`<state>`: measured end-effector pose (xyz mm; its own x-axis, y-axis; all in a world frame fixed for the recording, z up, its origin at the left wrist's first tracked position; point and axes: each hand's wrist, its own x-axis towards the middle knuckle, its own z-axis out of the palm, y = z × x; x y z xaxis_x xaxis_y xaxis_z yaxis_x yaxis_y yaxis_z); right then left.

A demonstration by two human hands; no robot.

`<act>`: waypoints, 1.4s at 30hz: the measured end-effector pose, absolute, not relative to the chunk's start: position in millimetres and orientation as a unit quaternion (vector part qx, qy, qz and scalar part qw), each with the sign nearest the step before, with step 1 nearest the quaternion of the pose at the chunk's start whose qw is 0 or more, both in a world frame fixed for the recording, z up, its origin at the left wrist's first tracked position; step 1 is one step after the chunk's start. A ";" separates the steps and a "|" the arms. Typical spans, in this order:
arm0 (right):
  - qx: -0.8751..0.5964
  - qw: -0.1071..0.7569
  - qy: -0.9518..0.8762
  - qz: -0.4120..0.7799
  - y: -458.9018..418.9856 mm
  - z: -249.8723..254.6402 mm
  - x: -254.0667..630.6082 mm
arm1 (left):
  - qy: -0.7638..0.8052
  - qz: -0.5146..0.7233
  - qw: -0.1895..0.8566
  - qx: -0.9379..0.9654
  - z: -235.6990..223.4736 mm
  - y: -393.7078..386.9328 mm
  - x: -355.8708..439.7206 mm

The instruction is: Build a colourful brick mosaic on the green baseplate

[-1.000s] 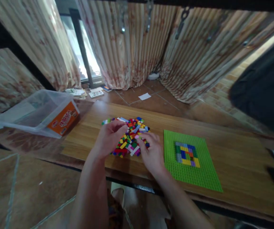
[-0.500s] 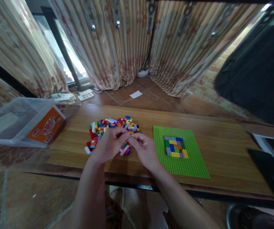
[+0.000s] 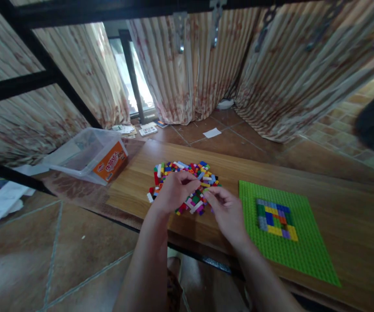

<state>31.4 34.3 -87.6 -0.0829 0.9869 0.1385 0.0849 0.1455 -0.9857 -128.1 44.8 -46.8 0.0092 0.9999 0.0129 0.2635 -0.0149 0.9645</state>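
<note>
My left hand [image 3: 178,190] is over the pile of toy bricks [image 3: 196,203], its thumb and fingertips pressed together. What lies between them, if anything, is hidden. Just to its right, my right hand [image 3: 227,210] pinches a small lime-green brick [image 3: 205,190] between thumb and forefinger. A short gap separates the two hands' fingertips. Right of my hands lies a green baseplate [image 3: 307,255], and on it sits a squarish patch of joined bricks [image 3: 274,231] in yellow, blue, grey, green, purple and orange.
A clear plastic box [image 3: 76,151] with an orange label stands at the left end of the wooden table [image 3: 131,195]. Papers [image 3: 148,129] and a white sheet [image 3: 212,133] lie on the tiled floor beyond, before the striped curtains [image 3: 187,78]. Black metal bars cross the upper left.
The camera view has turned left, so everything sits further right. My fingertips, together before, are now slightly apart, with the lime-green brick staying in my right hand.
</note>
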 end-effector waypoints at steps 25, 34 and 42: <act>-0.464 0.405 -0.767 0.179 32.4 -104.9 39.9 | 0.829 0.339 0.094 0.434 -59.8 56.5 -176.3; -0.475 0.404 -0.753 0.210 31.3 -106.0 44.0 | 0.860 0.278 0.098 0.417 -68.6 68.4 -177.7; -0.500 0.439 -0.696 0.270 29.8 -99.7 40.7 | 0.648 0.542 0.405 0.349 -43.2 49.7 -163.0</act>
<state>40.7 29.8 -99.7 -0.1143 0.9333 0.3405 0.4600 0.3535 -0.8145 -163.0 49.7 -43.2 -0.4288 0.8915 -0.1462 0.0136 0.1681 0.9857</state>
